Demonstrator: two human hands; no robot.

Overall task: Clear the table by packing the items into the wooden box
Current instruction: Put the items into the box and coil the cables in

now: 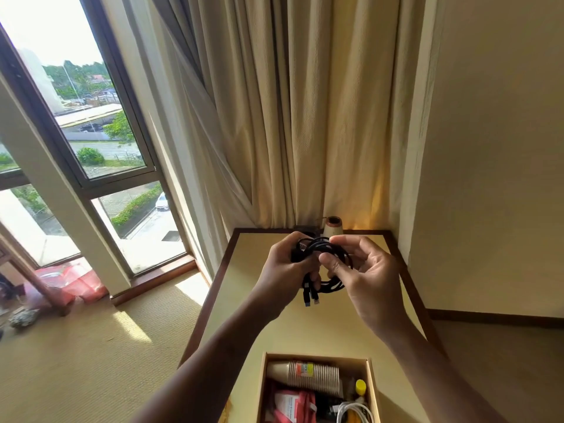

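Item: black cable point(331, 258), coiled, held above the table point(253, 300), toward its far end. Left hand point(287, 267): fingers curled round the coil, plugs dangling below. Right hand point(364, 271): thumb and fingertips pinching a loop. Step: tidying the bundle, apparently. Next: carry it near, into the part-filled wooden box point(374, 389), coil kept tight

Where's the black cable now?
Head view, centre: black cable held between left hand and right hand above the table, beyond the wooden box.
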